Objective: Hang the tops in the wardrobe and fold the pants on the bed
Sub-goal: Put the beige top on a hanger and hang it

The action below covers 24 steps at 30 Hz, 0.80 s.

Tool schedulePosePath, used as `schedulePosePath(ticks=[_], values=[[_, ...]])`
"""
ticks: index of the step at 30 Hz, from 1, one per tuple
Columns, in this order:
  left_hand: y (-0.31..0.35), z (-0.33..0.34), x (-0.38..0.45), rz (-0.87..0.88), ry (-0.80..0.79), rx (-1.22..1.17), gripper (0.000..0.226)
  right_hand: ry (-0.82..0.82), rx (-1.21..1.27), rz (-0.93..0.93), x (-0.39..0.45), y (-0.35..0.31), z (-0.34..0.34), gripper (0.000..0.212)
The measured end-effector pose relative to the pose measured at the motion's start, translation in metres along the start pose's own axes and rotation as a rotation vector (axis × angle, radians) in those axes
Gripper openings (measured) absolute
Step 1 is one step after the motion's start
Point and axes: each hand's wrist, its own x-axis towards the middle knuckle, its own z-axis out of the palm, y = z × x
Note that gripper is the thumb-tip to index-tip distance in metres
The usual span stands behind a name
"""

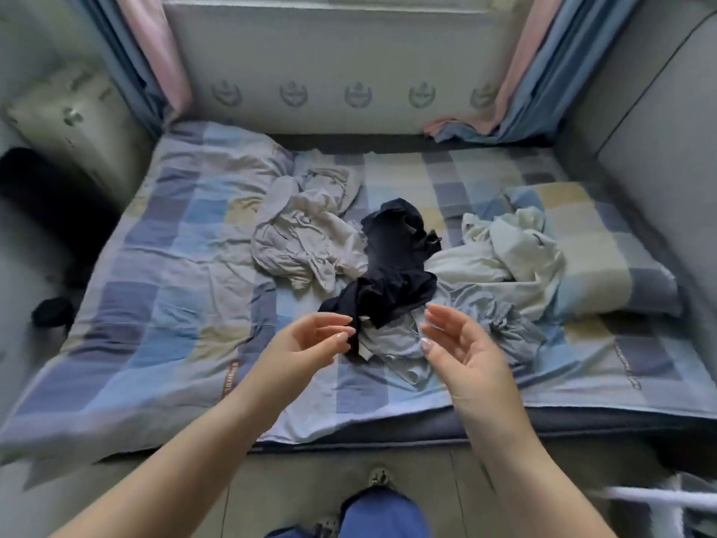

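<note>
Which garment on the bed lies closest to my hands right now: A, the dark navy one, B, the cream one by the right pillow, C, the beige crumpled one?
A: the dark navy garment trails down to just beside the left hand, the others lie farther up the bed.

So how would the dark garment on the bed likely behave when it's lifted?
Probably floppy: the dark garment lies crumpled in soft folds over the other clothes. Likely light, since its thin edge curls near the left hand. It may drag the pale blue garment beneath it.
</note>
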Motion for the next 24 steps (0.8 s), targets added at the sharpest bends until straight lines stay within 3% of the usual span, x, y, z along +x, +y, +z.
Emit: schedulePosePath(ticks=[7,14,20,24], values=[[0.021,-0.022,0.038,0.025,0.253,-0.035,0.021,-0.169,0.031,-0.003,0.083,-0.017,0.007,0.034],[0.014,-0.045,0.056,-0.007,0.395,-0.143,0.021,-0.284,0.003,0.055,0.118,-0.01,0.028,0.034],[0.002,-0.078,0.098,-0.076,0.415,-0.198,0.018,-0.333,-0.07,0.086,0.162,0.01,0.057,0.036],[-0.004,-0.127,0.163,-0.113,0.394,-0.105,0.013,-0.311,-0.136,0.095,0.223,0.042,0.087,0.037]])
